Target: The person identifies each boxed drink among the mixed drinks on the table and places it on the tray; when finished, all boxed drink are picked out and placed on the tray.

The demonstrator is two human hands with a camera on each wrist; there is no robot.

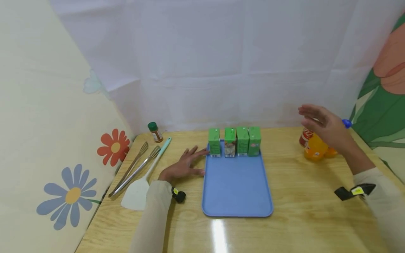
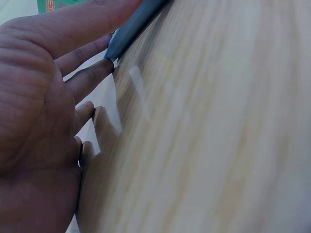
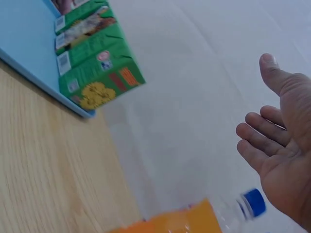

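My left hand (image 1: 183, 167) lies low at the left side of a blue tray (image 1: 237, 186), fingers spread, the fingertips and thumb right at its rim. In the left wrist view, the fingers of that hand (image 2: 36, 107) reach to the tray's edge (image 2: 129, 31). Several green drink cartons (image 1: 254, 140) stand in a row along the tray's far end. My right hand (image 1: 329, 130) is raised at the right with nothing in it, above orange drink bottles (image 1: 314, 150) and a red drink container (image 1: 304, 137), partly hiding them. One bottle's blue cap (image 3: 254, 202) shows below the hand in the right wrist view.
To the left lie metal tongs (image 1: 137, 174), another long metal utensil (image 1: 131, 165) and a spatula (image 1: 136, 193) with a pale green handle. A small green-capped spice jar (image 1: 155, 133) stands at the back left. White cloth (image 1: 202, 70) hangs behind the wooden table (image 1: 300, 196).
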